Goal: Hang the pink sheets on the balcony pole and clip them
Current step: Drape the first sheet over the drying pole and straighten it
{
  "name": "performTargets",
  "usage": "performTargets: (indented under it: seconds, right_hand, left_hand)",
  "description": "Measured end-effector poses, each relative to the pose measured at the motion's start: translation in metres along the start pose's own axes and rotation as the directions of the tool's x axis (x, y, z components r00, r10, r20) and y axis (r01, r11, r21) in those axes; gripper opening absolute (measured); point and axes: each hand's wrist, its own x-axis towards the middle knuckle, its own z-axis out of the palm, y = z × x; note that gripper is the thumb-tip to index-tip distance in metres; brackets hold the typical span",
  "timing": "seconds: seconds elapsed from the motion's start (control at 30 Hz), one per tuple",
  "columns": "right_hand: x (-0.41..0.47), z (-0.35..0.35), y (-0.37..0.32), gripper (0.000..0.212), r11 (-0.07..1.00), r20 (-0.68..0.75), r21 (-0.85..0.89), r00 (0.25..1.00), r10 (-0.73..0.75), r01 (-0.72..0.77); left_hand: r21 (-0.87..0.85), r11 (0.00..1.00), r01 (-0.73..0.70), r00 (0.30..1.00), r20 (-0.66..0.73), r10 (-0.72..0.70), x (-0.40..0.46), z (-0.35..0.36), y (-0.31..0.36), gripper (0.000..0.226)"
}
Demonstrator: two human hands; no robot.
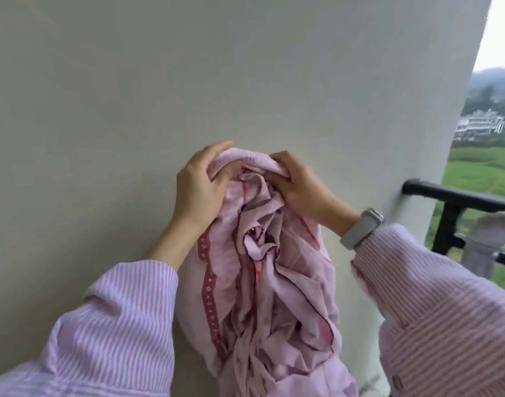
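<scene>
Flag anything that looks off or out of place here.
Nothing is damaged or spilled. The pink sheet is bunched and twisted, gripped at its top by the left hand and right hand against the wall; no pole or clips in view.

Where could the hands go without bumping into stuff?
Open room lies to the left of the left hand, in front of the bare wall, and above both hands. It is crowded in the middle, where the right hand and left hand grip the bunched pink sheet, and at right by the black railing.
</scene>
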Motion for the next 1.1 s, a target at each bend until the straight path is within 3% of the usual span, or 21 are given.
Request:
performTargets:
  seconds: [0.07, 0.13, 0.23, 0.3, 0.4, 0.53, 0.67, 0.73, 0.77, 0.87, 0.93, 1.0, 1.1]
  right_hand:
    - [0.036, -0.036, -0.036, 0.022, 0.996, -0.122, 0.034, 0.989, -0.078, 0.083]
    - [0.051, -0.061, -0.06, 0.019, 0.989, -0.148, 0.035, 0.979, -0.138, 0.144]
    - [0.04, -0.076, -0.062, 0.008, 0.987, 0.0, -0.011, 0.987, -0.16, 0.16]
    - [0.02, -0.074, -0.05, 0.007, 0.992, 0.139, -0.063, 0.986, -0.097, 0.106]
    - [-0.012, -0.059, -0.024, 0.022, 0.999, 0.24, -0.051, 0.971, 0.008, 0.004]
    - [-0.052, -0.043, -0.016, 0.038, 0.953, 0.279, 0.241, 0.953, 0.114, -0.185]
    - [-0.08, -0.026, -0.033, 0.099, 0.943, 0.327, 0.197, 0.925, 0.196, -0.269]
    - [-0.085, -0.015, -0.032, 0.105, 0.962, 0.255, 0.103, 0.941, 0.221, -0.253]
    - [-0.084, -0.012, -0.027, 0.094, 0.965, 0.192, 0.044, 0.95, 0.245, -0.257]
    - [-0.074, -0.017, -0.017, 0.018, 0.965, 0.042, -0.04, 0.964, 0.263, -0.261]
    - [-0.064, -0.025, -0.013, 0.03, 0.976, 0.085, -0.04, 0.972, 0.217, -0.215]
    - [-0.049, -0.034, -0.017, 0.022, 0.986, 0.149, -0.076, 0.976, 0.16, -0.15]
    - [-0.026, -0.043, -0.023, 0.011, 0.992, 0.211, -0.123, 0.975, 0.064, -0.038]
  left_hand:
    - [0.023, 0.99, -0.139, 0.99, -0.034, 0.139, 0.043, -0.015, 0.035, 0.038]
    - [0.042, 0.97, -0.239, 0.971, 0.006, 0.239, 0.063, -0.024, 0.059, 0.046]
    - [0.057, 0.968, -0.245, 0.968, 0.069, 0.241, 0.053, -0.026, 0.066, 0.034]
    - [0.066, 0.976, -0.207, 0.974, 0.111, 0.199, 0.034, -0.021, 0.055, 0.018]
    - [0.105, 0.984, -0.145, 0.978, 0.168, 0.127, 0.011, -0.008, 0.043, 0.011]
    - [0.166, 0.983, -0.076, 0.976, 0.213, 0.04, -0.002, 0.009, 0.04, 0.012]
    - [0.207, 0.977, -0.041, 0.977, 0.214, -0.004, -0.013, 0.027, 0.042, 0.014]
    - [0.195, 0.981, -0.016, 0.982, 0.19, -0.022, -0.015, 0.031, 0.046, 0.013]
    - [0.186, 0.983, 0.004, 0.984, 0.176, -0.037, -0.014, 0.03, 0.048, 0.013]
    - [0.163, 0.986, 0.037, 0.986, 0.154, -0.063, -0.012, 0.021, 0.051, 0.011]
    - [0.137, 0.99, 0.042, 0.986, 0.155, -0.063, -0.011, 0.008, 0.054, 0.012]
    - [0.126, 0.992, -0.005, 0.98, 0.199, -0.02, -0.013, -0.009, 0.056, 0.018]
    - [0.145, 0.978, -0.147, 0.923, 0.374, 0.084, -0.018, -0.034, 0.06, 0.037]
